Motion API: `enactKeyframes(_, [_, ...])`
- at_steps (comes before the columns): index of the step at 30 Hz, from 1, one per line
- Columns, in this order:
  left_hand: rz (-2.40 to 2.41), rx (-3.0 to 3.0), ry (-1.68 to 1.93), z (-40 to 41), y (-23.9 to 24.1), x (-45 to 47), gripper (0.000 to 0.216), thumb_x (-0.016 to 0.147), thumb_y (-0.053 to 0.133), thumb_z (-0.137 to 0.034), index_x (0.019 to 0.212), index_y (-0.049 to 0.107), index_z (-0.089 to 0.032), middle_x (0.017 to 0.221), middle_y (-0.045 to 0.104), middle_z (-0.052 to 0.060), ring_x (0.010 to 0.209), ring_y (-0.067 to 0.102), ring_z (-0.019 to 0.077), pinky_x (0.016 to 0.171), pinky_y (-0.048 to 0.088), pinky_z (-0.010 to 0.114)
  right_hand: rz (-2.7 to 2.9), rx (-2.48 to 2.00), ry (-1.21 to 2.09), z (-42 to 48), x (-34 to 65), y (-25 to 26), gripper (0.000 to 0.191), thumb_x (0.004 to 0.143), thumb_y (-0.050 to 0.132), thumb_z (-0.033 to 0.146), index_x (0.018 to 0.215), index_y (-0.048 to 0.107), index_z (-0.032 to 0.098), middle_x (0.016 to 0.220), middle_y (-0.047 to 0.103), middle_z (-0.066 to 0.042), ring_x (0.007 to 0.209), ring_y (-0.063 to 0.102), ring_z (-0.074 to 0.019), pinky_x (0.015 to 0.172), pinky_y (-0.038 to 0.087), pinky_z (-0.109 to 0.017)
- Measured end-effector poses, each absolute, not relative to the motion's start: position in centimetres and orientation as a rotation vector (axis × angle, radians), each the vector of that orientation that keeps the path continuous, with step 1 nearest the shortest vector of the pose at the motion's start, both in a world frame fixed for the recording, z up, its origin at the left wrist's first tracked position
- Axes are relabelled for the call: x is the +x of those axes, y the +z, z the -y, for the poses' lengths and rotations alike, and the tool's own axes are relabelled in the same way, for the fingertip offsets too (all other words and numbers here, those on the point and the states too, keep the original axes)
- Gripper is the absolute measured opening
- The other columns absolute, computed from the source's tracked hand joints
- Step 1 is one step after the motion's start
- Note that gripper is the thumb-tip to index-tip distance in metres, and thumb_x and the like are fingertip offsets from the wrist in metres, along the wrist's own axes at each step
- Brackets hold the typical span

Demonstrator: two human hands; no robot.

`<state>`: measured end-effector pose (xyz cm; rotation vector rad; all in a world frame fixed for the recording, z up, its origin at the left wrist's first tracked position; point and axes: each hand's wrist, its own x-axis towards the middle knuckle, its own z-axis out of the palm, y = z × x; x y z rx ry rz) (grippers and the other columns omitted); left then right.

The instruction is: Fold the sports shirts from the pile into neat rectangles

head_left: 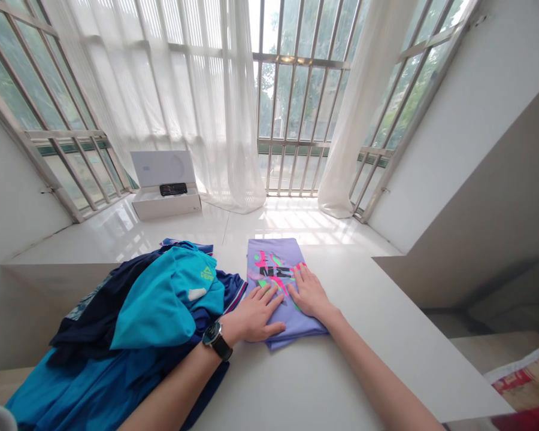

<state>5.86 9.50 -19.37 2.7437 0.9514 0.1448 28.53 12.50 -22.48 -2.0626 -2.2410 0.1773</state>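
Beyond both hands rise a barred window and sheer white curtains. Under the hands spreads a glossy white tabletop. Just left of the left hand, a loose heap of clothes in teal, blue and navy crowds the space, a striped hem beside the fingers. Well ahead and to the left stands an open white box with a dark device in it. A watch circles the left wrist.

Beneath both hands, the lavender garment lies folded into a flat rectangle, printed in pink, green and black, its near edge uneven. The left hand and right hand rest flat on it, fingers loosely spread, neither pinching anything.

The hands cover part of the print. Far right of them, a red-and-tan item is cut off, as is the heap's near end; the device's screen is too small to make out.
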Motion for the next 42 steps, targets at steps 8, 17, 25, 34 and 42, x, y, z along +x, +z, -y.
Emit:
enactKeyframes(8, [-0.953,2.750,0.223,-9.3,-19.5,5.5,0.069,0.099,0.031,-0.064,0.154,0.031,-0.023,0.161,0.029,0.013,0.150,0.021,0.0290,0.121,0.017,0.050,2.219,-1.988,0.083,-12.4,28.6,-22.2,0.070,0.099,0.036,0.050,0.152,0.036,0.004,0.163,0.021,-0.022,0.151,0.019,-0.0314,0.121,0.020,-0.045])
enactKeyframes(17, [-0.939,2.775,0.416,-8.5,-18.7,5.8,0.054,0.095,0.048,-0.057,0.137,0.049,-0.022,0.146,0.049,0.011,0.137,0.041,0.0301,0.114,0.031,0.046,2.388,-1.655,0.061,-10.8,27.8,-21.9,0.061,0.100,0.033,0.043,0.151,0.040,0.010,0.158,0.036,-0.016,0.148,0.030,-0.0269,0.120,0.029,-0.043])
enactKeyframes(25, [-0.907,2.754,0.380,-9.0,-18.0,5.7,0.035,0.084,0.068,-0.055,0.090,0.058,-0.021,0.096,0.062,0.005,0.096,0.058,0.0243,0.089,0.045,0.037,2.490,-1.688,0.142,-12.4,28.0,-21.7,0.067,0.102,0.028,0.051,0.152,0.037,0.009,0.160,0.032,-0.015,0.149,0.027,-0.0263,0.122,0.024,-0.043])
enactKeyframes(34, [-0.812,2.702,0.231,-9.0,-16.5,3.8,0.028,0.075,0.072,-0.035,0.096,0.057,-0.024,0.101,0.061,0.002,0.102,0.058,0.0242,0.090,0.045,0.034,2.392,-1.634,0.135,-12.0,28.3,-21.4,0.059,0.100,0.039,0.045,0.145,0.048,0.009,0.154,0.044,-0.017,0.143,0.039,-0.0279,0.119,0.033,-0.043])
enactKeyframes(42, [-0.909,2.697,0.056,-8.9,-15.6,2.5,0.039,0.065,0.068,-0.021,0.101,0.055,-0.023,0.107,0.059,0.004,0.102,0.056,0.0246,0.086,0.046,0.034,2.354,-1.534,0.119,-11.7,28.6,-22.0,0.049,0.098,0.046,0.039,0.139,0.055,0.015,0.147,0.052,-0.017,0.136,0.047,-0.0320,0.114,0.040,-0.049])
